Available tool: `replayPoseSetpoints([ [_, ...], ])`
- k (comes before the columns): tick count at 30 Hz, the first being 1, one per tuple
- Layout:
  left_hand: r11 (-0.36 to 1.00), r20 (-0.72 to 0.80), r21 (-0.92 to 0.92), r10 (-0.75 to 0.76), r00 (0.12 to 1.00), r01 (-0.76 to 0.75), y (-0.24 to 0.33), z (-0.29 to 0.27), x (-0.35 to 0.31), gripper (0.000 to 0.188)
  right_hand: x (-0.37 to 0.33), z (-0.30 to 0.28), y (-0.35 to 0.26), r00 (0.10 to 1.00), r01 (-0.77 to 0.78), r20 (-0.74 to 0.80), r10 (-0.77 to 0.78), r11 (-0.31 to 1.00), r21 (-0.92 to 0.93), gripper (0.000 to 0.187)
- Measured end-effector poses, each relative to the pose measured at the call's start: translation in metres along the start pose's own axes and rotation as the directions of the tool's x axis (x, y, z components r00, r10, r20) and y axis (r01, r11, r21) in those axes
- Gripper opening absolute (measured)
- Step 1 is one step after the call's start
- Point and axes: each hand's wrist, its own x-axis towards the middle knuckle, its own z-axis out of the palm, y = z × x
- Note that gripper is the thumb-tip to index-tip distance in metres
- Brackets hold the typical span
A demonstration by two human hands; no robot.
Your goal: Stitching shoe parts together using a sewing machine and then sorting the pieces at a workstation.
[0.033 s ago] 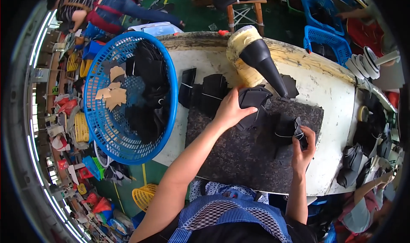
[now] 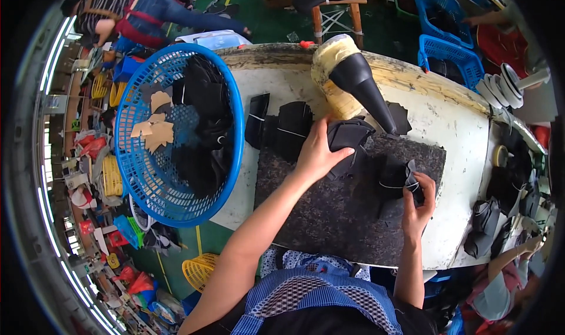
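Observation:
My left hand is closed on a stack of black cut pieces, its thumb across the near side and its fingers at the far left edge. My right hand pinches the right end of a black bundle tied with white string. Both the stack and the bundle rest on a dark, worn board. To the left of the stack lie a second tied black bundle and a narrower one. Just beyond my left hand stands a yellowish wrapped block bearing a black tapered horn.
A big blue basket with black and tan pieces stands left of the board. The white table has a worn, raised far edge. Blue crates and a stool stand beyond it. Other people work at far left and both right corners.

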Motion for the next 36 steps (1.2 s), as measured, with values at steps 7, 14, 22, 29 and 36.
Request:
replayPoseSetpoints([
  [7, 0.951, 0.049, -0.166, 0.271, 0.961, -0.260, 0.049, 0.010, -0.067, 0.057, 0.012, 0.007, -0.004, 0.997, 0.076, 0.024, -0.075, 0.996, -0.050, 0.029],
  [14, 0.896, 0.224, -0.413, 0.273, 0.936, -0.162, 0.052, 0.068, -0.050, 0.081, -0.004, 0.002, -0.009, 1.000, -0.023, 0.005, 0.022, 0.996, 0.086, 0.026],
  [22, 0.896, 0.141, -0.151, 0.437, 0.888, -0.417, 0.048, 0.102, -0.047, 0.083, 0.013, -0.056, 0.053, 0.893, -0.127, -0.133, 0.430, 0.524, 0.842, 0.026],
  [29, 0.650, 0.526, -0.737, 0.381, 0.761, 0.184, 0.077, 0.037, -0.088, 0.081, -0.060, -0.030, 0.002, 0.995, -0.079, 0.087, 0.043, 0.886, 0.457, 0.036],
  [36, 0.810, 0.434, -0.575, 0.182, 0.883, 0.116, 0.035, -0.003, -0.176, 0.020, -0.122, 0.023, -0.026, 0.919, 0.386, 0.126, -0.373, 0.916, -0.106, 0.030],
])
